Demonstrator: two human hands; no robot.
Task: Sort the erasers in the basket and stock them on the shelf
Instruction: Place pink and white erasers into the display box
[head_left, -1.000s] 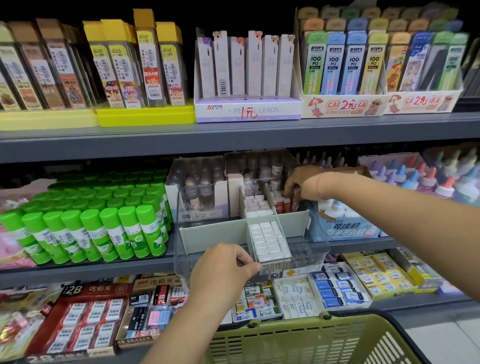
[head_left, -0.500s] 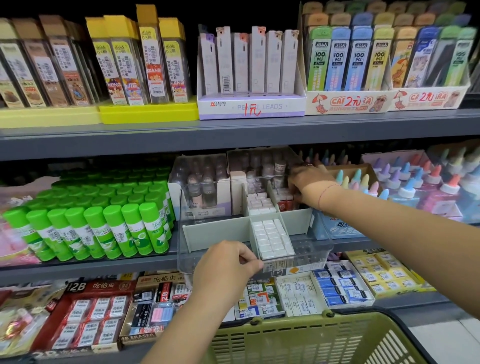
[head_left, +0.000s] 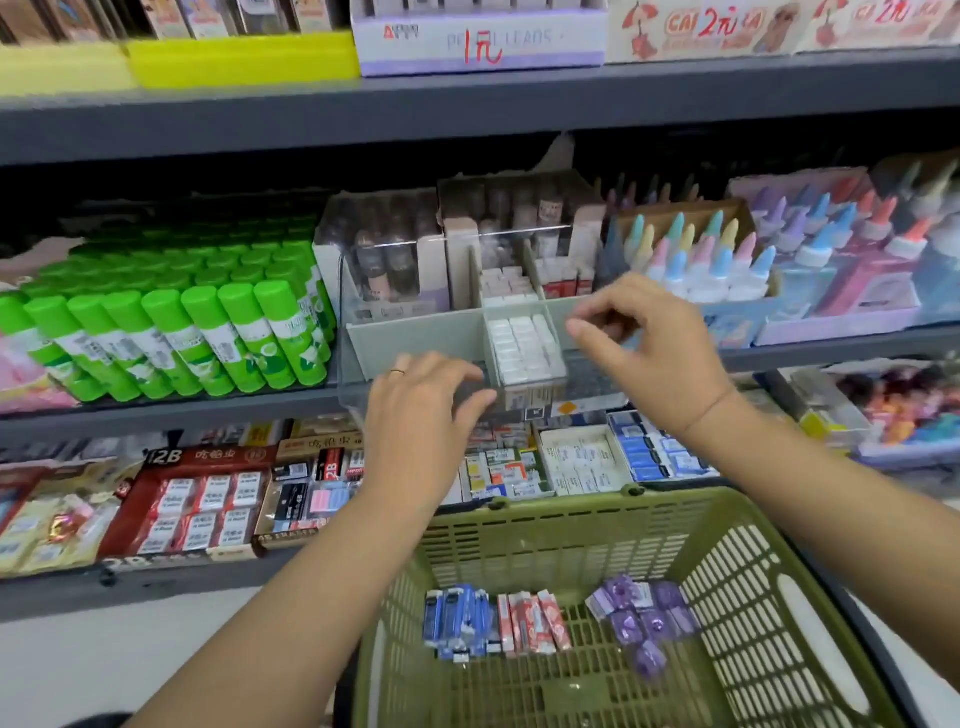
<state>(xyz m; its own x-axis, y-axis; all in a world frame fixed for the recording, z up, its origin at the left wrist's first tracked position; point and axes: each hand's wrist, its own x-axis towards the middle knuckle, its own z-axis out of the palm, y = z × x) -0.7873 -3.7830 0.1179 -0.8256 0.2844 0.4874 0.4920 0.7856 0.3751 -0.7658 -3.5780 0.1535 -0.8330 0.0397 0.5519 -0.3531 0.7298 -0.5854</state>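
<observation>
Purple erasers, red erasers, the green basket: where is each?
purple erasers (head_left: 628, 623), head view, middle of the pile
red erasers (head_left: 535, 621), head view, centre pack
green basket (head_left: 737, 597), head view, right-hand wall

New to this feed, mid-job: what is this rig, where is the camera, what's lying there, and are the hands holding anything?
No machine: a person works with bare hands, filmed by one head-worn camera looking forward and down. The left hand rests at the front of a clear bin on the shelf; its middle compartment holds white erasers. The right hand hovers over the bin, fingers curled; whether it pinches something is unclear. The green basket holds blue erasers, red-and-white erasers and purple erasers. Green glue sticks sit left of the bin.
</observation>
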